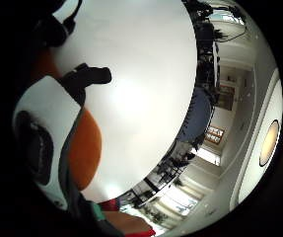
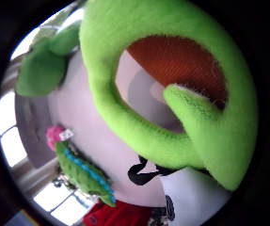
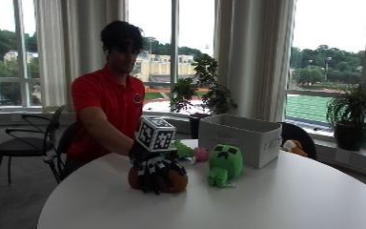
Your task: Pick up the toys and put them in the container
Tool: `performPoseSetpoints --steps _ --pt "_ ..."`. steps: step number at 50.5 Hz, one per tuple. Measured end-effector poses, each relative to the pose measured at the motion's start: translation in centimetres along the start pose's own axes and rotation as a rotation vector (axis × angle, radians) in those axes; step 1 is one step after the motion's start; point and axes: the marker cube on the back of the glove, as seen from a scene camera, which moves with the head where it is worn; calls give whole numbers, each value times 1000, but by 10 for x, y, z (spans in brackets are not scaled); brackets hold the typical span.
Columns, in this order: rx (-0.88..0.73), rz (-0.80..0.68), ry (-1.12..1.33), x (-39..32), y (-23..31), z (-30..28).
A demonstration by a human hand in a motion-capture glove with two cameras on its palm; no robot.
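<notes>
Spreading wide and white, the bench (image 3: 310, 191) carries a grey container (image 3: 238, 138) well beyond the gloved right hand (image 3: 152, 168), so the carry is long. That hand's fingers (image 3: 150, 183) curl down over an orange and green plush toy (image 3: 170, 180) resting on the bench; a shallow grip could let it slip. Near the container, 1 green block toy (image 3: 224, 164) could get knocked.

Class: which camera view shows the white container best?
The outside view: the container stands whole on the table, behind the green block-faced toy. Neither palm view shows it; they show only toys and tabletop.
</notes>
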Motion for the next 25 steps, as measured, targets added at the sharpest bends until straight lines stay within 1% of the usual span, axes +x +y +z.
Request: performPoseSetpoints --steps 14,25 --pt "65 29 -54 1 -15 -1" --pt "75 -12 -139 -3 -5 -8"
